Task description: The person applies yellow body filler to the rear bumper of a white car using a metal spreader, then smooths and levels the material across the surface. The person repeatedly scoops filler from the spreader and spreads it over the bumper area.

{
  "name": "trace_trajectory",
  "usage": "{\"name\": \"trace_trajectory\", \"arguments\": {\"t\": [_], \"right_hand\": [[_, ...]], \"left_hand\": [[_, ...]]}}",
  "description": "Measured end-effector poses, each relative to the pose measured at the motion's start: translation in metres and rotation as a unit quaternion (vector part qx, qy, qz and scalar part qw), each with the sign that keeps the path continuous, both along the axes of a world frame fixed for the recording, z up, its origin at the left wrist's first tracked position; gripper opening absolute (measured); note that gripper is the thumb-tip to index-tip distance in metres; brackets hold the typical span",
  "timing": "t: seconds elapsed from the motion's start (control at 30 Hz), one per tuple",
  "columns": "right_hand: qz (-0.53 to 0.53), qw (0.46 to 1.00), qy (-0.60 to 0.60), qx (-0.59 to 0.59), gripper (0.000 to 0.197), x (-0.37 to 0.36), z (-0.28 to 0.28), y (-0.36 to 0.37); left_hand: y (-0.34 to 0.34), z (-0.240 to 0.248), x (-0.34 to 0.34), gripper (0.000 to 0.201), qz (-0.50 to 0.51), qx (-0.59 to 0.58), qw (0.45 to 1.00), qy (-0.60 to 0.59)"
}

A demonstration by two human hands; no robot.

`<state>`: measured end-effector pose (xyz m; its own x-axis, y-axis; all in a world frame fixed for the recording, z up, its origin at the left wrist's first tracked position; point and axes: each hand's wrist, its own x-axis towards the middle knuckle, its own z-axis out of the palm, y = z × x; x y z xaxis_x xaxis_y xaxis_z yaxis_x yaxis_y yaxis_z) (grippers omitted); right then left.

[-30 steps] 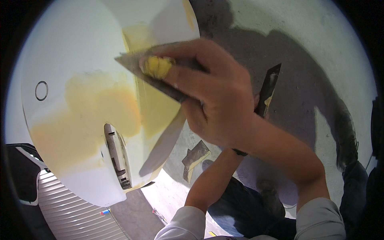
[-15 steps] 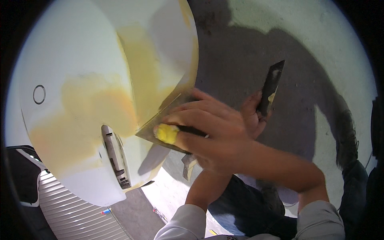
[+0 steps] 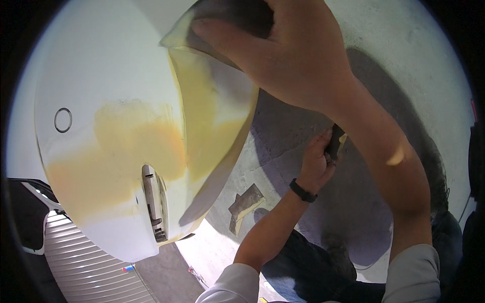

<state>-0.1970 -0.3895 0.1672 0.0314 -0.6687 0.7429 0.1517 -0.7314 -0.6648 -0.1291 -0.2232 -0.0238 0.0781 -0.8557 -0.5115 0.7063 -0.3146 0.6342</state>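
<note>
A white curved car body panel fills the left side, with patches of yellow filler across its face and along a raised crease. My right hand reaches over the panel's top end, close to the camera. It grips a dark, wide filler spreader, whose edge lies at the panel along the top of the crease; part of the spreader is out of frame. Lower down, my left hand, with a black wristband, is closed around a dark putty knife bearing a bit of yellow filler. My right forearm hides the knife's far end.
An oblong slot and a ring-shaped mark interrupt the panel. Dark flat pieces with yellow edges lie on the concrete floor beside it. At lower left are a ribbed white surface and a dark vehicle part.
My right hand has moved from beside the slot up to the panel's top end, taking the spreader with it. My left hand stays roughly in place, still holding the putty knife.
</note>
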Motion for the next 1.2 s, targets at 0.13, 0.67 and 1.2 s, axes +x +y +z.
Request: {"name": "trace_trajectory", "arguments": {"t": [0.13,0.67,1.2], "right_hand": [[-0.018,1.000,0.002,-0.022,0.064,0.008,-0.003,0.000],[0.026,0.999,-0.038,0.021,0.053,0.033,-0.042,0.093],[0.028,0.903,0.112,0.414,0.052,-0.104,-0.173,0.054]], "left_hand": [[0.000,-0.001,0.000,0.030,0.000,-0.002,1.000,0.008],[0.020,-0.012,-0.001,0.027,0.032,-0.022,0.999,0.033],[-0.012,0.024,-0.002,0.033,-0.021,-0.071,0.997,0.038]]}}
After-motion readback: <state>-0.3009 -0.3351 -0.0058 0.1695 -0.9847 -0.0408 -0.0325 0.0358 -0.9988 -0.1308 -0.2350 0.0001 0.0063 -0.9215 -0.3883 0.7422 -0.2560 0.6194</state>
